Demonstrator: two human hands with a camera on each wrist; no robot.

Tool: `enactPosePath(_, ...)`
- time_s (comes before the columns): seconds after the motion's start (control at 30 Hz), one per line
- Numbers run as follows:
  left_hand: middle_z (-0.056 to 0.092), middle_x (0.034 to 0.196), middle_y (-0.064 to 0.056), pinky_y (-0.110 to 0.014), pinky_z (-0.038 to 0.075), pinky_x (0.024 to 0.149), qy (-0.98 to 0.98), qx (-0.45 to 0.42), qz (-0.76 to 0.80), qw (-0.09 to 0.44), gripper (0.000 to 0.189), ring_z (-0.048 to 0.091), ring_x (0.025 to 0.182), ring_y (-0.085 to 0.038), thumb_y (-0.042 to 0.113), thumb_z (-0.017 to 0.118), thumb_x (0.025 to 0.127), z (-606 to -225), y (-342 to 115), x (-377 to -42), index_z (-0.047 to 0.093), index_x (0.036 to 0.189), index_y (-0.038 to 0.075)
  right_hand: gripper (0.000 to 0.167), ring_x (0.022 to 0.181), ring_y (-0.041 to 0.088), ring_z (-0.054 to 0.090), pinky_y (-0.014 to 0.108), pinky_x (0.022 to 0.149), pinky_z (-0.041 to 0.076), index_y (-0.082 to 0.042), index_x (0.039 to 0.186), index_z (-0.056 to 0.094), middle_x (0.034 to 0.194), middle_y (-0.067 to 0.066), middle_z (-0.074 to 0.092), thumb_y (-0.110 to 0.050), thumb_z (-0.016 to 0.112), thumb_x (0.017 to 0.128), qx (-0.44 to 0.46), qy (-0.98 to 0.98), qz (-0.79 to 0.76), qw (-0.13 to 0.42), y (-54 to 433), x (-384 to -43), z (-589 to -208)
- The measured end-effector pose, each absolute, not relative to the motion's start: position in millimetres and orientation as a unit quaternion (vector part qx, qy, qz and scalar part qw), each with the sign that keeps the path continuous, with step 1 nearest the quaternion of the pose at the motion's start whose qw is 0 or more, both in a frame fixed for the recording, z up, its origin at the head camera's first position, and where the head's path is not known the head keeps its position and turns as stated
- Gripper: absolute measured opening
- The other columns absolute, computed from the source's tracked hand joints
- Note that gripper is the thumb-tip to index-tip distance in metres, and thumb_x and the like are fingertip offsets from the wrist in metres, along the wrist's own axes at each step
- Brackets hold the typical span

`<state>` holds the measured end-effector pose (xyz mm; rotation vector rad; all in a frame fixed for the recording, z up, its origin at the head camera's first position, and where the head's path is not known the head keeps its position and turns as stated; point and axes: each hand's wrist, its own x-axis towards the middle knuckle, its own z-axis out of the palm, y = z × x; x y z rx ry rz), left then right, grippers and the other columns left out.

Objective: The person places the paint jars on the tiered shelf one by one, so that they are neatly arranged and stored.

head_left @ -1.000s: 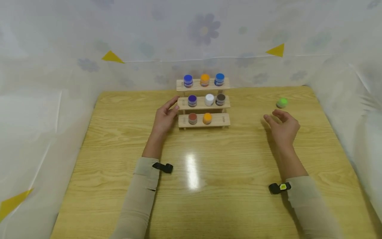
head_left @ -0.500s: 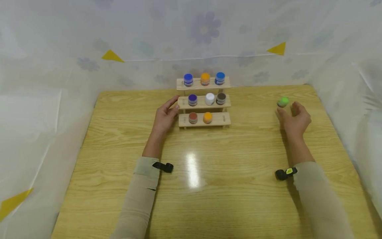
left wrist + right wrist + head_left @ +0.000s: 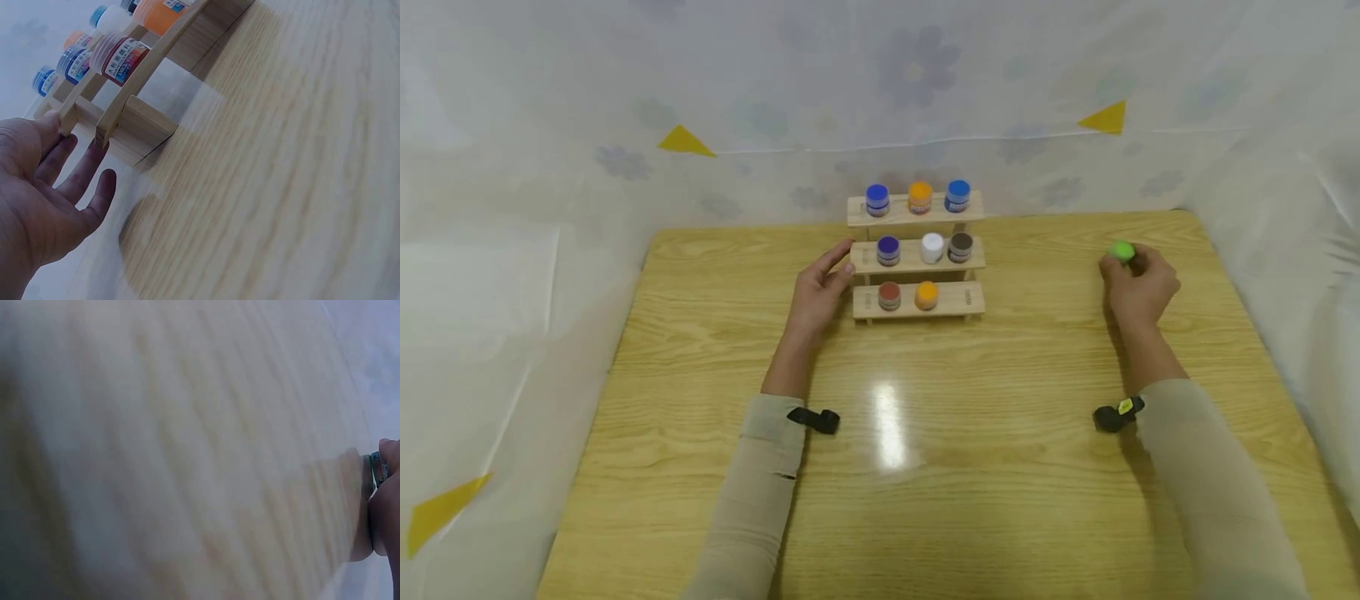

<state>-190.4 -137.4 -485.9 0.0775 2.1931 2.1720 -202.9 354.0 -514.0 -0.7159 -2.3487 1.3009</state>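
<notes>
A three-tier wooden rack (image 3: pixel 947 302) stands at the back of the table, holding several small paint jars. My left hand (image 3: pixel 816 300) holds the left end of its middle tier; the left wrist view has the thumb and fingertips against the tier ends, beside a red-brown paint jar (image 3: pixel 119 59). Far to the right, my right hand (image 3: pixel 1142 287) pinches a green-lidded paint jar (image 3: pixel 1122 252) between thumb and fingers. Only a sliver of that jar (image 3: pixel 375 467) shows in the right wrist view, at the right edge, the rest covered by the hand (image 3: pixel 387 506).
On the lower tier sit the red-brown jar and an orange jar (image 3: pixel 927 295). A white jar (image 3: pixel 932 247) and a dark brown jar (image 3: pixel 960 247) share the middle tier with a purple one. Behind the wooden table (image 3: pixel 1000 467) hangs a flowered sheet (image 3: pixel 820 92).
My right hand has moved right and forward to the green-lidded paint jar and taken hold of it. The left hand stays at the rack, and the view has shifted slightly.
</notes>
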Motion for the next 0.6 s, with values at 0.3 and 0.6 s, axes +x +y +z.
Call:
enactPosePath(0.3,0.047,0.164,-0.002,-0.048,0.049,0.111,0.704,0.016,0.709,0.041,0.048,0.063,0.133,-0.026,0.016,0.059,0.11,-472.0,-134.2,-186.7,0.052,0.158,0.013,0.053,0.115,0.01,0.064,0.022,0.101,0.051,-0.014,0.142,0.067,0.128,0.003,0.071,-0.039,0.077,0.096,-0.225,-0.815,0.505,0.173,345.4,-190.1,-513.4)
enactPosePath(0.6,0.046,0.164,-0.006,-0.049,0.049,0.112,0.712,0.022,0.7,0.043,0.048,0.062,0.133,-0.029,0.012,0.057,0.111,-459.9,-133.5,-179.4,0.051,0.158,0.008,0.055,0.135,0.021,0.06,0.026,0.106,0.053,-0.008,0.142,0.066,0.142,0.012,0.064,-0.028,0.083,0.093,-0.119,-0.787,0.592,0.126,290.2,-166.2,-502.9)
